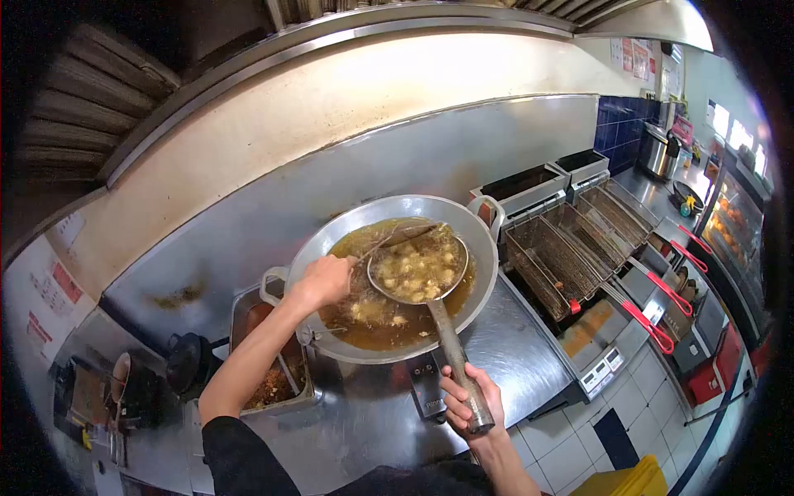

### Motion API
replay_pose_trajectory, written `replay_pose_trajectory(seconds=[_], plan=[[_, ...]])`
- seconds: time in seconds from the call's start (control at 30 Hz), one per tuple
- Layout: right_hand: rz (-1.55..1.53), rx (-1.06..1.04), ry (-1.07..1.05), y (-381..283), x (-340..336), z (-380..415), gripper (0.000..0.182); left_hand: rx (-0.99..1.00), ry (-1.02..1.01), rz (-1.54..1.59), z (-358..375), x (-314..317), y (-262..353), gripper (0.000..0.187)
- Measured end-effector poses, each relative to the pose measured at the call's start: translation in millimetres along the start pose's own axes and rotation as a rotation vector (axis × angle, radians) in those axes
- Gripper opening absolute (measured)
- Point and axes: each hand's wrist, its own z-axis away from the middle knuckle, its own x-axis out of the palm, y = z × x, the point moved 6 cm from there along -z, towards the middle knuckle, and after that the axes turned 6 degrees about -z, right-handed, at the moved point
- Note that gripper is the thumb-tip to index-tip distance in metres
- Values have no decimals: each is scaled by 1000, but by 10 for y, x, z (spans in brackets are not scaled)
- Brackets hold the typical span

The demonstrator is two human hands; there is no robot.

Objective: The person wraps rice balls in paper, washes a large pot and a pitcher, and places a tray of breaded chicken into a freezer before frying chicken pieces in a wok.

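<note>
A wide metal wok (pixel 310 240) with two loop handles holds bubbling brown oil (pixel 364 335). My right hand (pixel 475 403) is closed around the thick handle of a round strainer (pixel 438 310), whose bowl sits in the oil at the wok's middle. Small pale golden fried pieces (pixel 418 269) fill the strainer, and a few more float to its left. Over the wok's left rim, my left hand (pixel 324 283) is closed on the thin handle of a spatula (pixel 411 234). The spatula's dark head reaches across the far side of the strainer.
Left of the wok stands a square metal container (pixel 310 388) with brown crumbs and a utensil inside. Fryer baskets (pixel 550 252) with red-coated handles (pixel 649 326) lie to the right. A dark pan (pixel 188 364) sits at left. A metal splash panel (pixel 372 157) rises behind.
</note>
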Motion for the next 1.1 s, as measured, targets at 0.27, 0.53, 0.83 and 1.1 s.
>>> replay_pose_trajectory(seconds=[0.27,0.53,0.83,1.1], plan=[[154,27,22,-163,-199,-86,31,-243,51,112,479,-102,-645,33],[447,135,154,-695,-256,89,30,-372,25,147,920,192,-1114,31],[709,288,292,-1152,267,649,34,-405,-273,611,1156,459,-1121,34],[751,464,342,-579,431,882,39,-464,-282,681,1283,352,-995,32]])
